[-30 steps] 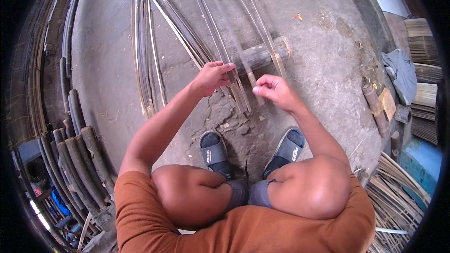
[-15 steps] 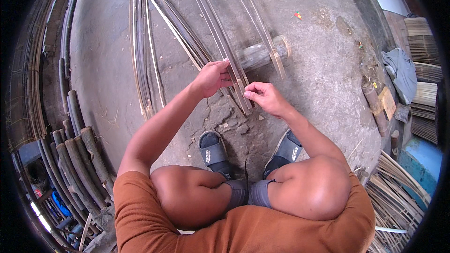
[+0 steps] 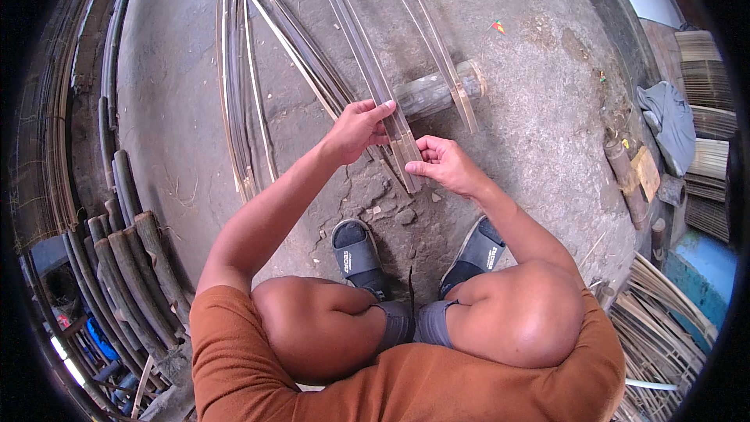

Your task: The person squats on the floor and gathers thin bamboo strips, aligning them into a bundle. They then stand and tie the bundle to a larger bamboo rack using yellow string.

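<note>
A bundle of long, thin bamboo strips point(image 3: 363, 55) runs from the far edge down to my hands. My left hand point(image 3: 361, 131) is closed around it from the left, thumb on top and fingers underneath. Close to the near end, my right hand point(image 3: 444, 166) pinches the same strips from the right between thumb and fingers. Paler bands cross the strips between the hands. Beneath and just beyond them lies a short round log point(image 3: 430, 92). To its right, a pair of thinner strips point(image 3: 461, 101) rests across the log.
More bamboo strips point(image 3: 291, 43) lie slanting on the concrete floor point(image 3: 180, 94) at left. Dark poles point(image 3: 129, 273) are stacked further left. At right are a grey cloth point(image 3: 668, 125), a thick bamboo piece point(image 3: 625, 180) and piled split strips point(image 3: 652, 328). My sandals point(image 3: 355, 254) stand below the hands.
My left thumb has come down over the top of the strips. The right thumb has shifted slightly nearer me along their end, and the strips now sit closer together.
</note>
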Available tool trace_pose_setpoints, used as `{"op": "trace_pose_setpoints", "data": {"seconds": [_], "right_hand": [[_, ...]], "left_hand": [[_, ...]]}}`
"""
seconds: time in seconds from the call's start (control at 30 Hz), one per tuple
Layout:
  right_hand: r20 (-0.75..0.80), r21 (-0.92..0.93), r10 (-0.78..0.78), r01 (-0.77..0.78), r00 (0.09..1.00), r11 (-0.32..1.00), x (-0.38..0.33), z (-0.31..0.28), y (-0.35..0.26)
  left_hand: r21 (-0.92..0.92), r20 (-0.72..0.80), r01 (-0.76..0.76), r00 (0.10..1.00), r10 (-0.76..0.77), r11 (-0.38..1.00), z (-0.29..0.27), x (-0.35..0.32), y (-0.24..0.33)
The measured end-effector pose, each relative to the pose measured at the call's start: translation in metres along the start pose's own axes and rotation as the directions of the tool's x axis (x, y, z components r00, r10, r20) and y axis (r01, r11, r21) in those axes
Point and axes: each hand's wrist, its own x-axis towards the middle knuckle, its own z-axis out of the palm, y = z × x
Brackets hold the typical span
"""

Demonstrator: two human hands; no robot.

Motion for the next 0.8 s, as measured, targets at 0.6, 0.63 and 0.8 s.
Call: {"op": "trace_pose_setpoints", "data": {"seconds": [0.6, 0.63, 0.8], "right_hand": [[-0.458, -0.866, -0.576, -0.193, 0.677, 0.462, 0.005, -0.085, -0.011], [-0.484, -0.745, -0.411, -0.118, 0.773, 0.656, 0.005, -0.087, -0.006], [-0.070, -0.045, 0.022, -0.025, 0.997, 0.999, -0.019, -0.036, -0.021]], "left_hand": [[-0.104, 0.049, 0.025, 0.999, -0.020, 0.994, -0.010, 0.004, -0.008], [-0.100, 0.053, 0.028, 0.998, -0.023, 0.995, -0.009, 0.005, -0.008], [-0.117, 0.027, 0.006, 1.000, -0.003, 0.993, -0.007, 0.005, -0.011]]}}
